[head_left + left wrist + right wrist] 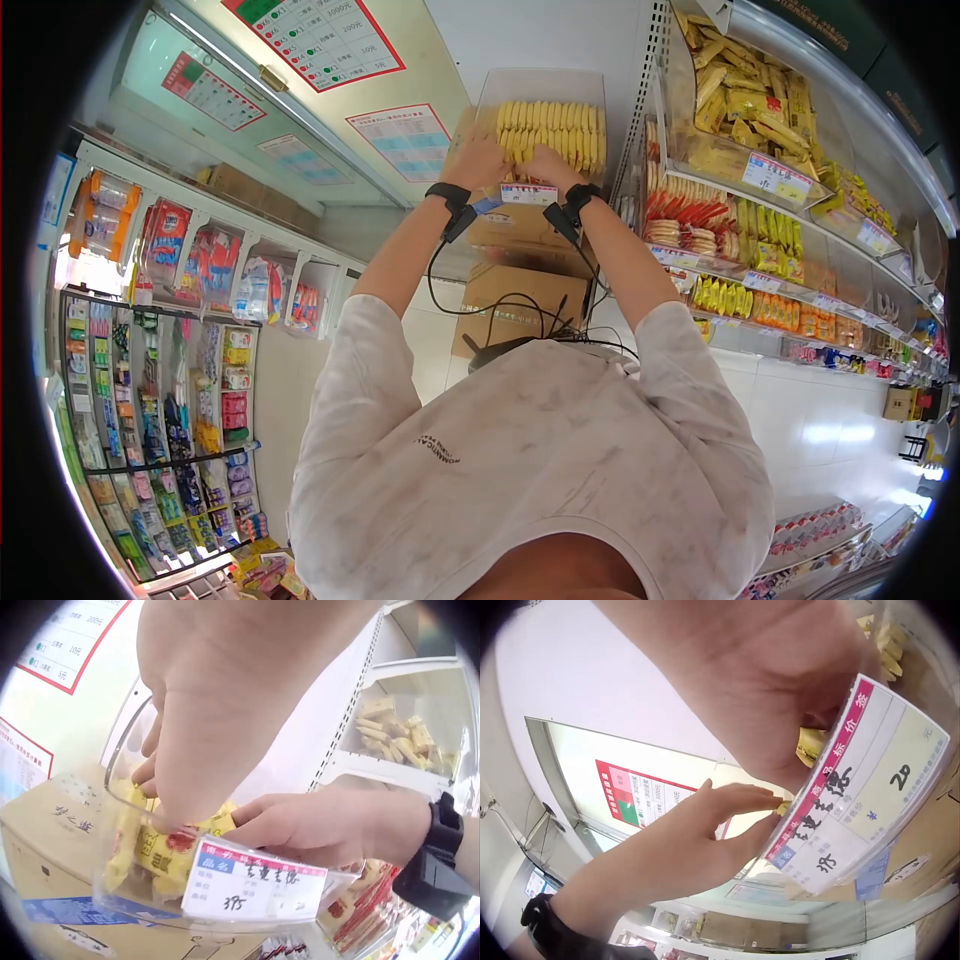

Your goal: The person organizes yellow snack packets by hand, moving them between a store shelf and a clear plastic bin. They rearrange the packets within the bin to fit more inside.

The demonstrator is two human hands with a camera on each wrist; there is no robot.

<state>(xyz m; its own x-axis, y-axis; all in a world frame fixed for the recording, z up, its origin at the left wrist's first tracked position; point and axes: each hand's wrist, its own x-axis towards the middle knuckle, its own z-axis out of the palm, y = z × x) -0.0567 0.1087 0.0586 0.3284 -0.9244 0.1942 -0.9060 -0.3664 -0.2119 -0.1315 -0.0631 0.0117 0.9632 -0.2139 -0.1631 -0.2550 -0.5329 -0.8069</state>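
A clear plastic bin (pixel 553 87) holds rows of yellow wrapped packets (pixel 550 125), with a price label (pixel 529 194) on its near side. Over the bin's left part is the left hand (pixel 478 163), fingers reaching down inside; in the right wrist view the left hand (pixel 697 844) bends thumb and fingers around a bit of yellow packet (pixel 783 808). The right hand (pixel 545 172) reaches in beside it, and in the left wrist view the right hand (pixel 300 829) has its fingers against yellow packets (pixel 169 851); its fingertips are hidden, so its grip cannot be told.
Cardboard boxes (pixel 515 290) stand below the bin, with black cables (pixel 540 312) over them. Shelves of packaged snacks (pixel 765 240) run along the right. A glass-fronted cabinet (pixel 270 110) and hanging goods (pixel 165 235) are at the left.
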